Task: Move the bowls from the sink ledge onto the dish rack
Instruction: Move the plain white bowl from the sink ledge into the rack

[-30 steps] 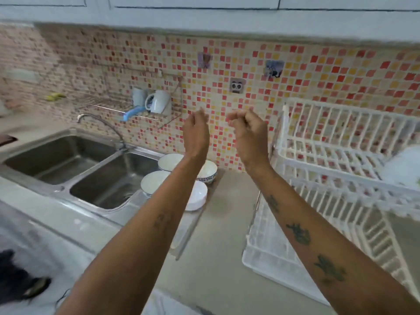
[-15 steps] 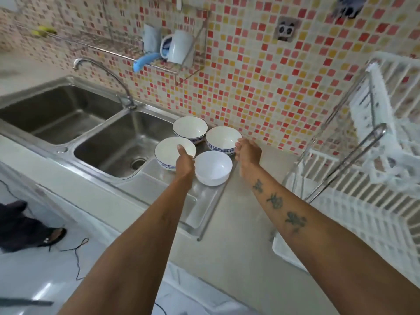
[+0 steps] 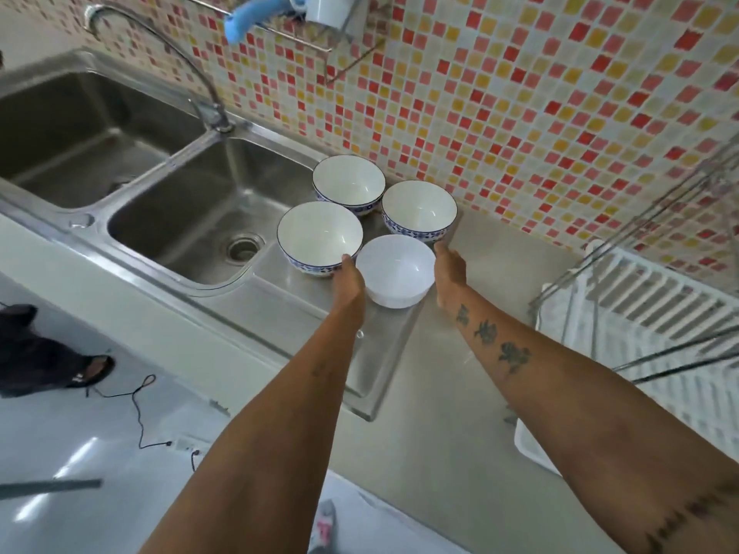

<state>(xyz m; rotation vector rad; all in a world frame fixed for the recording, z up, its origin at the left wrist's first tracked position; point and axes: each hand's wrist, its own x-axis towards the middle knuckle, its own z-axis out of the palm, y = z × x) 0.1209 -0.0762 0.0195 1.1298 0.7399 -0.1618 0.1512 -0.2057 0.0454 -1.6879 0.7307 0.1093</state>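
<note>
Three white bowls with blue-patterned outsides stand on the steel sink ledge [image 3: 296, 317]: one at the front left [image 3: 320, 235], one at the back [image 3: 348, 181], one at the right [image 3: 419, 207]. A plain white bowl [image 3: 396, 269] rests on the ledge in front of them. My left hand [image 3: 351, 279] lies flat against this bowl's left side, fingers straight. My right hand [image 3: 450, 269] is flat at its right side, at or just off the rim. The white plastic dish rack [image 3: 648, 309] stands on the counter to the right, partly cut off.
A double steel sink [image 3: 192, 209] with a curved faucet [image 3: 200, 86] lies left of the bowls. A wire wall shelf with a white mug [image 3: 332, 8] hangs above. The mosaic-tiled wall is close behind the bowls. Metal rods [image 3: 660, 205] of the rack frame lean at the right.
The view has dropped from the wall toward the ledge. Both hands came down from in front of the wall and now flank the plain white bowl, which has not moved.
</note>
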